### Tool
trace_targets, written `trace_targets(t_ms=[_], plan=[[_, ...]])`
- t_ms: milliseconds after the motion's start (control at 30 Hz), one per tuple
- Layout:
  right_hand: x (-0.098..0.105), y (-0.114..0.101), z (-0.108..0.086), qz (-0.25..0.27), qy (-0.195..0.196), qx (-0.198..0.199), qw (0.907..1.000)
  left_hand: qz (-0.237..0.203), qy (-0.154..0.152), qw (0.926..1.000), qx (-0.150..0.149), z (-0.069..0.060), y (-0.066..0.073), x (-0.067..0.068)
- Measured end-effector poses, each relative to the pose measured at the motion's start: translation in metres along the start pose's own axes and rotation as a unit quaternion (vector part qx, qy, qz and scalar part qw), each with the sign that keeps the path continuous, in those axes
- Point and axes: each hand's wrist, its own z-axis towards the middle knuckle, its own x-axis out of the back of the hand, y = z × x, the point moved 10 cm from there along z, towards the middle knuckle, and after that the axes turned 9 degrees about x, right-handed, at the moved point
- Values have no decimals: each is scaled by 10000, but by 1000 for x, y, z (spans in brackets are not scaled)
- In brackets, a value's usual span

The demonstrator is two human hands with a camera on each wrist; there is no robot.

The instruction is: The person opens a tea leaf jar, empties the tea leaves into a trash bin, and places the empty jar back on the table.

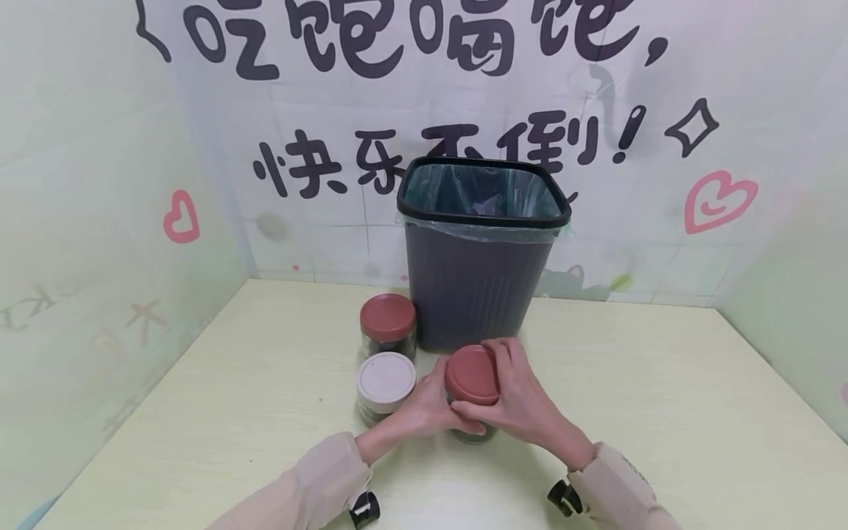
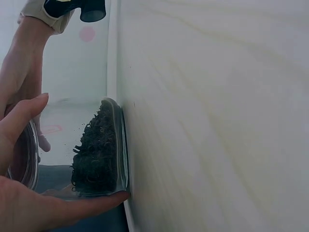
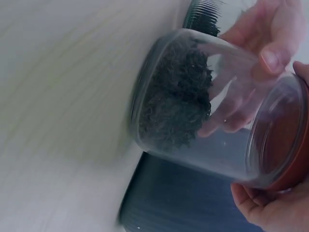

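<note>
Both hands are on a clear jar (image 3: 176, 96) with a brownish-red lid (image 1: 472, 374), in front of the bin. Dark, curled dry leaves (image 2: 96, 154) that look like tea fill its lower part. My left hand (image 1: 430, 406) grips the jar's body from the left, thumb and fingers round the glass. From the right, my right hand (image 1: 523, 394) holds the lid, its fingers curled over the rim. The lid sits on the jar's mouth; whether it is loose I cannot tell. The jar stands upright on or very close to the table.
Left of the held jar stands a white-lidded jar (image 1: 386, 379), close to my left hand. Behind it is another red-lidded jar (image 1: 388, 320). A dark grey bin (image 1: 473, 287) with a plastic liner stands on the pale table (image 1: 649, 397), near the printed back wall (image 1: 318, 228).
</note>
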Motion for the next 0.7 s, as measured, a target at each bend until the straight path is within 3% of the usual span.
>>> trace_targets(t_ms=[200,433,533,700], plan=[[-2,0,2,474,-536,252,9971,-55,-139,9999,75,0,-2,-1],[-5,-6,2,889,-1225,586,9867,-6,-130,9999,30,1,-2,-1],[-5,-6,2,754,-1103,415,9902,-25,-171,9998,-29,1,-1,-1],[1,-2,2,-86,-367,-127,9992,-89,-242,9996,-59,0,-1,-1]])
